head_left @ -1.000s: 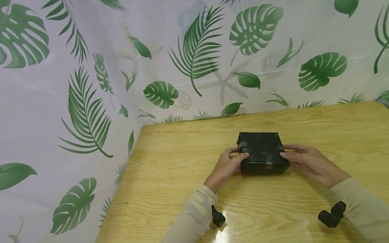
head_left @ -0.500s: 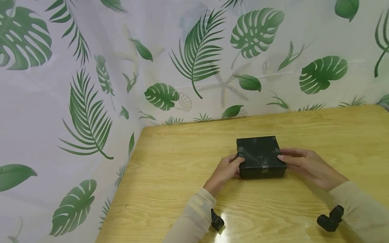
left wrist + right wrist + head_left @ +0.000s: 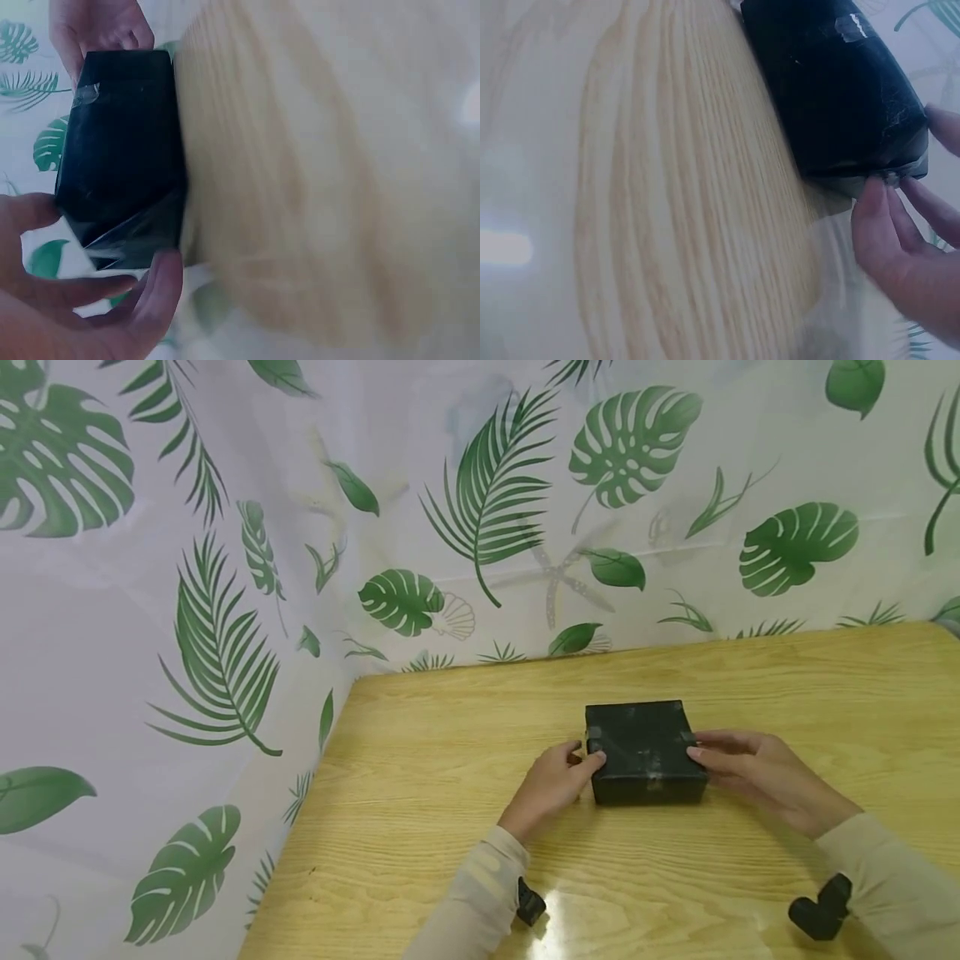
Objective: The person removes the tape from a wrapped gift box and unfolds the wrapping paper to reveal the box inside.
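A black box (image 3: 645, 752) wrapped in dark sheeting, with patches of clear tape, lies flat on the wooden table between both hands. At its left end is my left hand (image 3: 551, 785); the thumb touches the top edge, and the fingers are bent loosely with a gap to the box. In the left wrist view, that hand's fingers (image 3: 161, 285) lie close to the box's taped end. My right hand (image 3: 772, 777) grips the right end, thumb on the top edge. The right wrist view shows its fingertips (image 3: 874, 199) against the taped end.
The wooden table (image 3: 420, 752) extends around the box. A white leaf-print curtain (image 3: 420, 510) borders it at the back and left. Black wrist cameras (image 3: 821, 906) hang beneath both beige sleeves (image 3: 480, 885).
Over the last second the box has shifted slightly toward me in the view and settled flat. The left fingers have loosened from its left end, while the right hand stays on its side.
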`<state>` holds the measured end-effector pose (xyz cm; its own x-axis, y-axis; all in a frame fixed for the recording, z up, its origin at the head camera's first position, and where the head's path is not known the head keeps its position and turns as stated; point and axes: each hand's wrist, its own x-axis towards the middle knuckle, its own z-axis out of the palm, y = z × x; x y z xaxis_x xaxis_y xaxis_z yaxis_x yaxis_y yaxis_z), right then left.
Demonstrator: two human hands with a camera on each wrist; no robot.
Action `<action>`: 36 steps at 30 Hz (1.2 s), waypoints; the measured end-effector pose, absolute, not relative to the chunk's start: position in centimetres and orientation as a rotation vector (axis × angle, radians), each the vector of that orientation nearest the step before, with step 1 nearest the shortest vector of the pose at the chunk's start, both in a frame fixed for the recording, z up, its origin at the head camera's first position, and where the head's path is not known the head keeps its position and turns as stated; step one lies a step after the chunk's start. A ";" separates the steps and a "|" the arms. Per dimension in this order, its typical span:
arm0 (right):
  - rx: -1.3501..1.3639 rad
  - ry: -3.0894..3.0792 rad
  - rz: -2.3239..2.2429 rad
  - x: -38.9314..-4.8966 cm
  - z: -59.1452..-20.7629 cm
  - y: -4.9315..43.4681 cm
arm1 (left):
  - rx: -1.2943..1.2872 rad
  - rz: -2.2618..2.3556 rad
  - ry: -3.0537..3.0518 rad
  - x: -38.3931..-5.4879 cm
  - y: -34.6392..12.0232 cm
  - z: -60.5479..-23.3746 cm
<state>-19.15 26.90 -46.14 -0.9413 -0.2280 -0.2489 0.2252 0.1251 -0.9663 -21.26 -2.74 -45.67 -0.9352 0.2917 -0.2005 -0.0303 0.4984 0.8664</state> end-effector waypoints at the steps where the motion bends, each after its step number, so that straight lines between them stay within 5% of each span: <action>1: -0.023 2.166 -1.837 -19.1 -46.0 26.8 | 0.244 1.324 2.534 -21.3 -2.8 -45.3; 16: -0.368 3.360 -0.964 -19.2 -44.2 24.1 | 1.303 0.317 2.967 -21.6 -0.7 -42.9; 36: -0.387 3.429 -0.754 -19.0 -44.0 22.2 | 1.300 0.178 2.904 -21.4 0.3 -43.4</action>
<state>-18.99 22.20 -44.01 -0.9016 -0.1234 0.4145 -0.2860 0.8891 -0.3573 -21.42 0.35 -43.43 -0.6662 0.7407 0.0863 0.7457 0.6610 0.0837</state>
